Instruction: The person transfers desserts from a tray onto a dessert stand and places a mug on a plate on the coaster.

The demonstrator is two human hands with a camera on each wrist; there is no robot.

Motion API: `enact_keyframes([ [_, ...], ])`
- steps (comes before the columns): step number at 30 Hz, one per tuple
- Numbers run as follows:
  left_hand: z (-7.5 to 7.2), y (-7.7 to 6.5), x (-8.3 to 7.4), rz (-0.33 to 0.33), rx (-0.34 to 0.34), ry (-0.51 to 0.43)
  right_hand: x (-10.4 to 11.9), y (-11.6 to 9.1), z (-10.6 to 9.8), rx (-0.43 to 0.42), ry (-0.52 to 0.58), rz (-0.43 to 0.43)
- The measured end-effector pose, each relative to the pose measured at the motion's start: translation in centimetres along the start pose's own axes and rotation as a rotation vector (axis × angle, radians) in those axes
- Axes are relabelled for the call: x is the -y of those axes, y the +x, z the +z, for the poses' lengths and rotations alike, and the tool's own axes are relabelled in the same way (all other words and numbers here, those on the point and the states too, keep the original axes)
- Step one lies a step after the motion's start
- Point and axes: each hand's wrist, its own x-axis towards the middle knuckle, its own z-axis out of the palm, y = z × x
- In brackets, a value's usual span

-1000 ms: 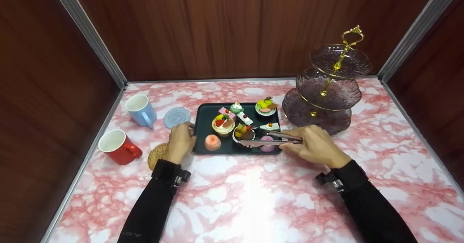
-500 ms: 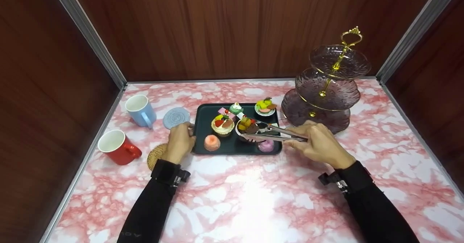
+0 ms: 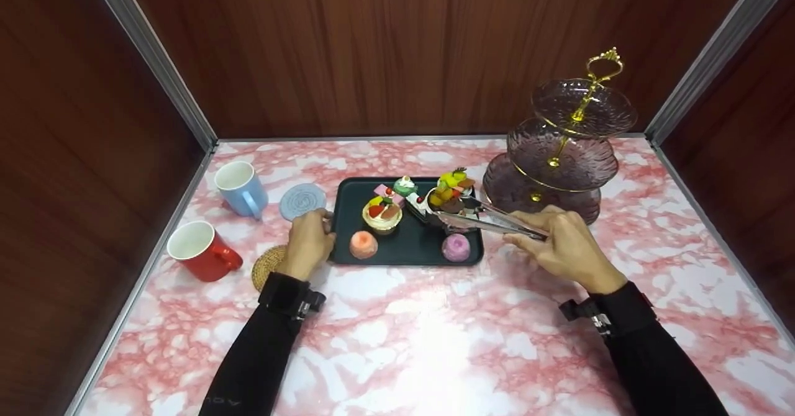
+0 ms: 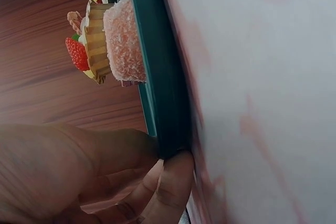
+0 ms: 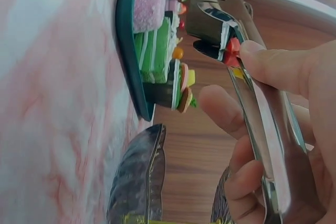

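partly, tongs (image 5: 281, 150) hide held cupcake (image 3: 448, 203); right hand (image 3: 566, 245) grips tongs, fingers curled; left hand (image 3: 308, 242) fingers pinch tray (image 3: 407, 247) rim.

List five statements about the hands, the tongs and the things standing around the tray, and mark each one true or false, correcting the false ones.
1. The left hand pinches the edge of the tray. True.
2. The tongs in the right hand hold a dark dessert cup above the tray. True.
3. The tiered stand is to the right of the tray; the blue mug and the red mug are to its left. True.
4. The red mug lies on its side. False: the red mug stands upright.
5. The tiered stand has only two plates. False: it has three.
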Motion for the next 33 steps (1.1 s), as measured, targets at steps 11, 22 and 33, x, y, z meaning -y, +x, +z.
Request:
enact_keyframes([
  [11,0.0,-0.1,0.1,0.004,-0.006,0.003,-1.7,-1.3,-1.1,-0.066,-0.018,0.079],
  [22,0.0,0.0,0.1,-0.017,0.005,-0.005,-3.6,-1.9,-1.5,-0.127,0.0,0.147],
  [33,0.1,0.1,0.0,-0.021,0.013,-0.009,-4.8,-1.9,-1.4,-0.171,-0.041,0.231],
])
